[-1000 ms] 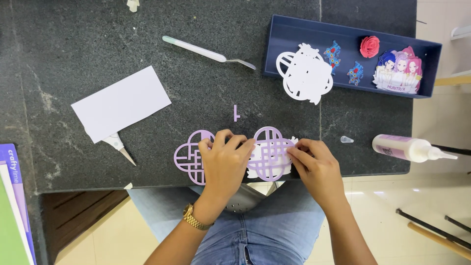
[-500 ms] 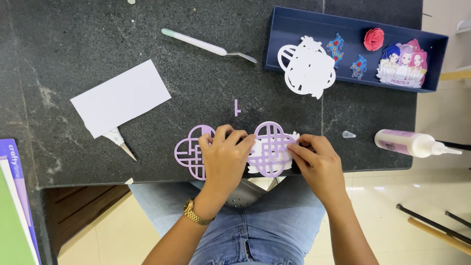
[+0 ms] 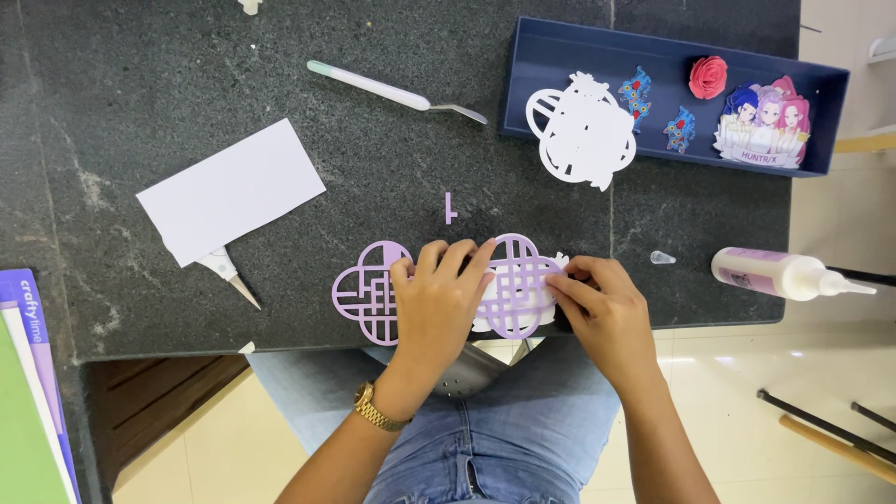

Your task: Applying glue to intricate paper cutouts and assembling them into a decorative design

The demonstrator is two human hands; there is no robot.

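Both hands press on a lilac lattice cutout [image 3: 373, 291] lying flat near the front edge of a dark stone table [image 3: 140, 84]. The left hand [image 3: 437, 301] lies spread over its middle, fingers pointing away; the right hand [image 3: 602, 308] pinches its right end, where a white layer peeks out beneath. A small lilac scrap [image 3: 450, 208] sits just beyond. Further left lies a white card [image 3: 231, 190] covering scissors [image 3: 229, 273]. Beyond, a pale tool [image 3: 392, 91]. A navy tray [image 3: 560, 47] holds stickers [image 3: 763, 123], with a white cutout [image 3: 581, 131] overhanging its rim. A glue bottle [image 3: 784, 274] lies at right
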